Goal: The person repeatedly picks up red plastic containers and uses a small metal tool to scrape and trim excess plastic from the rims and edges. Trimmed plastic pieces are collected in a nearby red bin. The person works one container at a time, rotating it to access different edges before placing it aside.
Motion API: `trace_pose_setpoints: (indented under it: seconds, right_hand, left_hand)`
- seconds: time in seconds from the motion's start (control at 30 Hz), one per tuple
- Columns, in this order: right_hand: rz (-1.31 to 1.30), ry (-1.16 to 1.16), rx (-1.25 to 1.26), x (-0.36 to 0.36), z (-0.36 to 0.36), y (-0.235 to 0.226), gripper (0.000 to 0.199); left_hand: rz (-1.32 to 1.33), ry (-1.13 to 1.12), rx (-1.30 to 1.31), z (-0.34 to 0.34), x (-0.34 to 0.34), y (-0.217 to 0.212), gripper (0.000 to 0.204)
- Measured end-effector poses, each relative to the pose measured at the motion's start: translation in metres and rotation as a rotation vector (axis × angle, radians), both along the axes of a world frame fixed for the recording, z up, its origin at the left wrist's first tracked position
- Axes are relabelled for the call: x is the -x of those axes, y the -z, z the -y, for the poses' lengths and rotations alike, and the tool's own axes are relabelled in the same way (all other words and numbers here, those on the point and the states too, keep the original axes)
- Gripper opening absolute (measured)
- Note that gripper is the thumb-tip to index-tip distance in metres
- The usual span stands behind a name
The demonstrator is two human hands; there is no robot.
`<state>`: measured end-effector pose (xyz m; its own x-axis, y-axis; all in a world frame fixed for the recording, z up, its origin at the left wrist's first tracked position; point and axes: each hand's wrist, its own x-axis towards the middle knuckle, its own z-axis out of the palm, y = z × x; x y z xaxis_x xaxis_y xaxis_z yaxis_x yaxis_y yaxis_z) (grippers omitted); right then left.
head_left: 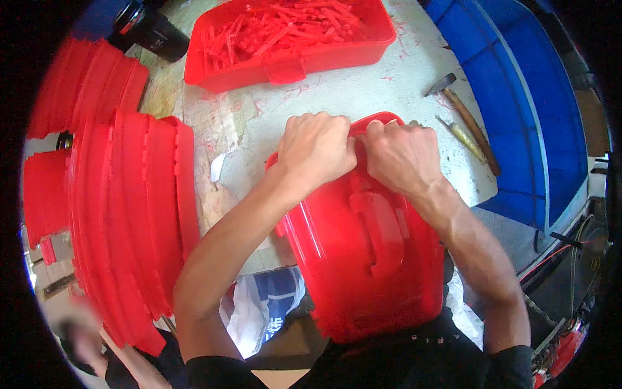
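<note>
A pale, scratched desk (363,97) is seen, strewn with thin red shavings. At its far edge a red tray (285,65) filled with red plastic strips is set. A hammer (468,120) with a wooden handle is laid to the right, a second wooden-handled tool (461,137) just beside it. A large red plastic lid (369,259) is propped on the near edge.

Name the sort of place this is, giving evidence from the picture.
Probably a plastics workshop: stacked red lids, a red bin of trimmed scraps, and both hands working a red lid's edge.
</note>
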<state>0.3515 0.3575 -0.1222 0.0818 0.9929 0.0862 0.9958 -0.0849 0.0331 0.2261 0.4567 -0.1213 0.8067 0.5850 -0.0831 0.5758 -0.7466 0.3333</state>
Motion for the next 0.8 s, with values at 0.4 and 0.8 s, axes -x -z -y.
trace_pose_setpoints:
  seconds: [0.4, 0.8]
  right_hand:
    - [0.062, -0.187, 0.066, -0.010, -0.016, -0.010, 0.011]
    - [0.071, -0.268, 0.101, -0.018, -0.004, -0.005, 0.014]
  left_hand:
    - [0.024, -0.104, 0.018, 0.000, 0.002, 0.002, 0.021]
    - [-0.078, -0.089, 0.090, -0.001, 0.002, -0.001, 0.025]
